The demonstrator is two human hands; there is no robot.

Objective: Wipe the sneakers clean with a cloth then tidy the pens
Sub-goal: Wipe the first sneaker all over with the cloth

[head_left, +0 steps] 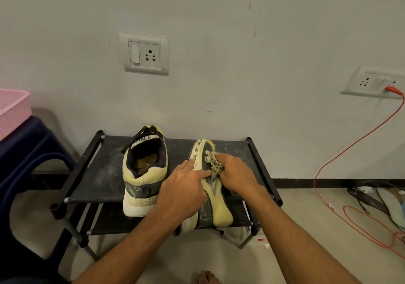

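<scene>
Two yellow, black and white sneakers sit on the top shelf of a small black shoe rack (pixel 94 174). The left sneaker (pixel 143 172) stands upright with its heel toward me. The right sneaker (pixel 210 193) lies tipped on its side, sole facing left. My left hand (pixel 184 189) holds this sneaker from the sole side, fingers stretched along its edge. My right hand (pixel 235 174) grips a crumpled pale patterned cloth (pixel 213 162) and presses it against the sneaker's upper near the toe. No pens are in view.
The rack stands against a white wall with two socket plates (pixel 144 53). A dark blue plastic stool (pixel 28 158) with a pink basket (pixel 12 108) stands at the left. An orange cable (pixel 341 158) hangs from the right socket and coils on the floor beside dark sandals (pixel 370 200).
</scene>
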